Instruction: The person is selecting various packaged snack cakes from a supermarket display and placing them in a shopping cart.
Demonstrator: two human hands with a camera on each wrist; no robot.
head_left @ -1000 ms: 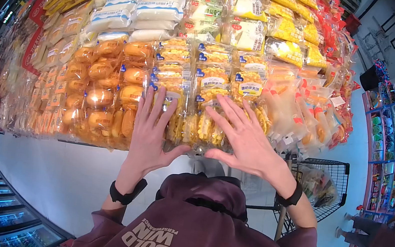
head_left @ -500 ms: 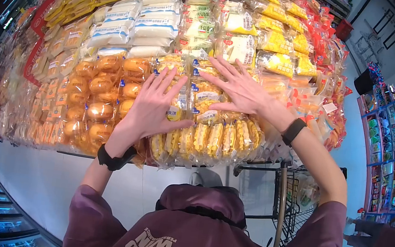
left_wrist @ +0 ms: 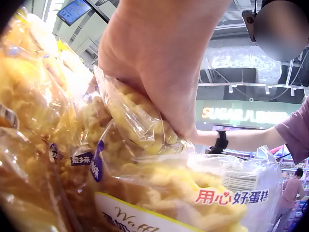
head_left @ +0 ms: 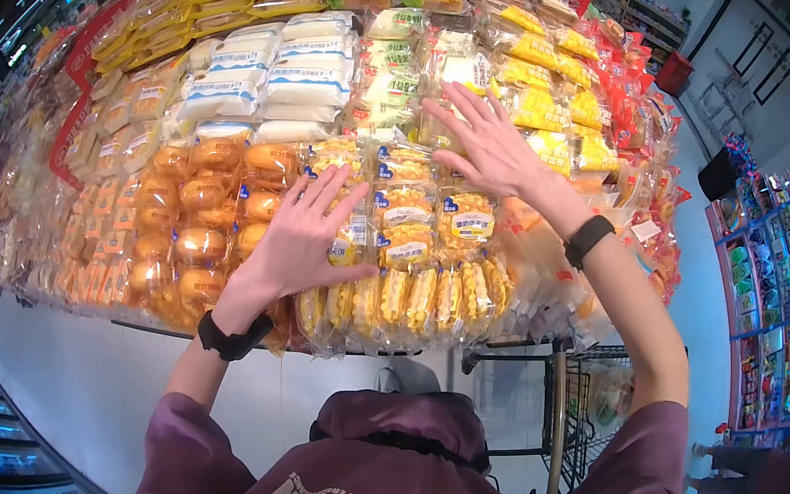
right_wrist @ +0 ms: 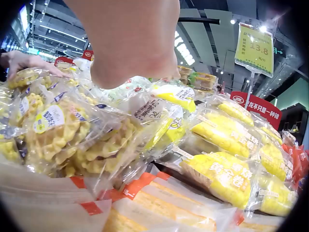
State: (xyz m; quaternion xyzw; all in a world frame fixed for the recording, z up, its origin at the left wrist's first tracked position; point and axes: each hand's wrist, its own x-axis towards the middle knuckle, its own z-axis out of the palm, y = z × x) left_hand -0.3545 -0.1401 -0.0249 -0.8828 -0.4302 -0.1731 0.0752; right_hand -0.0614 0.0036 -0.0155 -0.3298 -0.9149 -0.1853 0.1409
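Note:
My left hand (head_left: 300, 239) lies with fingers spread over bagged waffles (head_left: 410, 211); in the left wrist view its palm side overlaps a clear waffle packet (left_wrist: 140, 121). Farther up and to the right, my right hand (head_left: 499, 151) reaches with straight, spread fingers over white-and-yellow cake packets (head_left: 456, 66). Its fingertips are hidden behind the hand's heel (right_wrist: 133, 53) in the right wrist view. Bagged waffles (right_wrist: 55, 128) lie to its left there, and yellow roll packets (right_wrist: 219, 176) to its right. Neither hand grips anything.
Round orange-brown buns (head_left: 203, 245) fill the stall left of the waffles. White bread packs (head_left: 311, 68) lie behind them. A wire shopping cart (head_left: 586, 395) stands by the stall's near right edge. Goods shelves (head_left: 777, 331) line the aisle at right, where another person (head_left: 757, 475) stands.
My right hand has moved forward from the waffles to the white-and-yellow packets. The left hand went forward a little over the waffles, then stayed about there. The near row of waffles came into view.

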